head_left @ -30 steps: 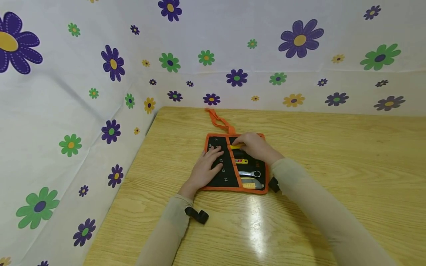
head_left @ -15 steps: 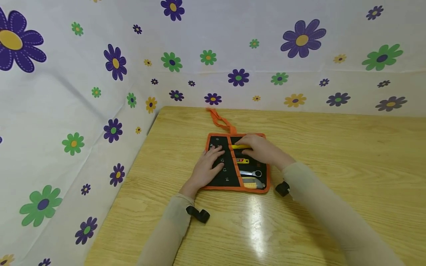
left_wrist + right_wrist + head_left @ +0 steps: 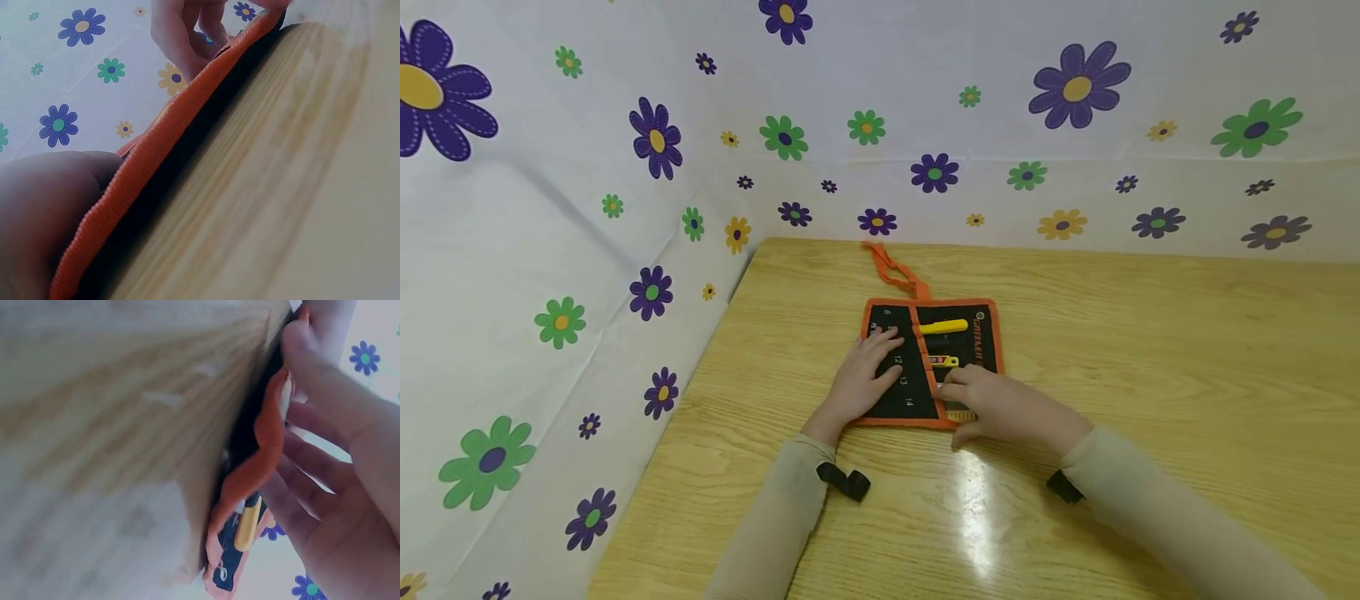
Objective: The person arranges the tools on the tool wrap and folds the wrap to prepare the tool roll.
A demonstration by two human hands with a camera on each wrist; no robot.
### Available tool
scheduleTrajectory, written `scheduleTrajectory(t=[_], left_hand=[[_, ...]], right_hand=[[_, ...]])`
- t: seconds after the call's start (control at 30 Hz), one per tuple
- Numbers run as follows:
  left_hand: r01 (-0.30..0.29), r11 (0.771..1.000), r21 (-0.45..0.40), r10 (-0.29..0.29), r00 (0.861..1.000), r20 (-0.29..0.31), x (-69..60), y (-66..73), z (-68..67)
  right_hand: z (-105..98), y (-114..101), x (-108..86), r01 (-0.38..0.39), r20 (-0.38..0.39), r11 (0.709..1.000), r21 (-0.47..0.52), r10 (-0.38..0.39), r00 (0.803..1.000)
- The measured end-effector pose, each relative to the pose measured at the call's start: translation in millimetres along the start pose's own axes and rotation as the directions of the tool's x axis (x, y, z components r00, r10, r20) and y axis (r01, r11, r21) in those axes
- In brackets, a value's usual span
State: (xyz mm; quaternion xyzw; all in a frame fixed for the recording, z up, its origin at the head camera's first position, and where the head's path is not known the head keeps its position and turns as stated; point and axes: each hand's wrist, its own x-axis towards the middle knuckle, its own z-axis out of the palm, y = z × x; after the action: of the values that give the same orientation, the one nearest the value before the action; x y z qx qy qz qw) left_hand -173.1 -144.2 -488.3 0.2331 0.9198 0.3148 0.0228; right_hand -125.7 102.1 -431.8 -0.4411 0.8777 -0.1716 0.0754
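Observation:
A black tool pouch point(image 3: 917, 404) with orange edging lies unfolded on the table, size numbers printed on its left part. My left hand point(image 3: 855, 379) rests on that left part with fingers spread. Over the lower right pockets is my right hand point(image 3: 1007, 406), its fingers near the orange pocket edge and its thumb by the lower border. Under it the ribbed yellow handle of a knife point(image 3: 961, 415) shows in part; the wrench is mostly hidden. A yellow-handled tool point(image 3: 945, 327) sits in the top pocket, with a small yellow cutter point(image 3: 945, 361) below it.
An orange tie strap point(image 3: 891, 267) trails from the pouch's top edge toward the back of the wooden table point(image 3: 1150, 350). Flower-printed cloth point(image 3: 970, 67) hangs behind and at the left. Black wrist-camera straps point(image 3: 844, 482) stick out from the sleeves.
My right hand has left the yellow handle in the top pocket and moved down to the wrench and knife. The yellow handle now shows in full. My left hand has stayed put.

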Motion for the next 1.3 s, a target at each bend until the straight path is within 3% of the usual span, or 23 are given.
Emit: scheduleTrajectory(t=[0.2, 0.33, 0.4, 0.5, 0.6, 0.7, 0.77, 0.87, 0.9, 1.0, 1.07, 1.13, 1.23, 1.3], left_hand=[[0.004, 1.000, -0.004, -0.004, 1.000, 0.011, 0.2, -1.3, -0.3], [0.054, 0.991, -0.121, -0.056, 0.998, -0.018, 0.5, -0.6, -0.5], [0.104, 0.964, -0.245, -0.123, 0.991, -0.060, 0.0, 1.3, -1.1], [0.154, 0.886, -0.438, -0.238, 0.960, -0.145, -0.4, 3.8, -1.5], [0.151, 0.811, -0.565, -0.322, 0.921, -0.217, -0.7, 5.8, -1.7], [0.116, 0.769, -0.628, -0.350, 0.899, -0.263, -0.4, 6.3, -2.1], [0.097, 0.752, -0.651, -0.354, 0.893, -0.276, -0.6, 6.5, -2.7], [0.064, 0.742, -0.667, -0.323, 0.907, -0.272, -1.5, 7.9, -5.0], [0.063, 0.742, -0.668, -0.309, 0.915, -0.258, -3.0, 12.2, -8.7], [0.024, 0.766, -0.643, -0.237, 0.939, -0.248, -7.0, 21.6, -16.5], [0.015, 0.797, -0.604, -0.202, 0.949, -0.242, -7.1, 21.1, -15.9], [-0.001, 0.844, -0.536, -0.155, 0.957, -0.247, -5.9, 15.5, -10.9], [0.017, 0.892, -0.451, -0.131, 0.966, -0.224, -1.5, 3.7, -1.2], [0.025, 0.907, -0.421, -0.125, 0.969, -0.211, -0.6, 2.0, 0.0]], right_hand=[[5, -3, 1.2, 0.022, -0.055, 0.994, -0.108, -0.028, 0.998], [4, -4, 1.0, -0.033, -0.089, 0.998, -0.045, 0.029, 0.996], [3, -4, 1.1, -0.055, -0.114, 0.998, 0.003, 0.055, 0.992], [2, -2, 2.7, -0.063, -0.165, 0.997, 0.042, 0.069, 0.984], [2, 1, 5.5, -0.095, -0.190, 0.993, 0.066, 0.106, 0.976], [0, 3, 10.0, -0.171, -0.195, 0.979, 0.113, 0.191, 0.962], [-1, 4, 13.5, -0.220, -0.201, 0.966, 0.139, 0.245, 0.948], [-3, 6, 17.8, -0.253, -0.224, 0.955, 0.154, 0.283, 0.933], [-3, 7, 18.6, -0.253, -0.235, 0.956, 0.145, 0.282, 0.930], [-3, 8, 19.6, -0.290, -0.288, 0.957, -0.012, 0.275, 0.917], [-3, 9, 19.5, -0.298, -0.324, 0.950, -0.092, 0.254, 0.911], [-3, 11, 20.2, -0.290, -0.352, 0.944, -0.154, 0.222, 0.909], [-2, 13, 22.8, -0.184, -0.346, 0.966, -0.180, 0.113, 0.931], [-3, 13, 24.5, -0.130, -0.320, 0.961, -0.244, 0.046, 0.946]])
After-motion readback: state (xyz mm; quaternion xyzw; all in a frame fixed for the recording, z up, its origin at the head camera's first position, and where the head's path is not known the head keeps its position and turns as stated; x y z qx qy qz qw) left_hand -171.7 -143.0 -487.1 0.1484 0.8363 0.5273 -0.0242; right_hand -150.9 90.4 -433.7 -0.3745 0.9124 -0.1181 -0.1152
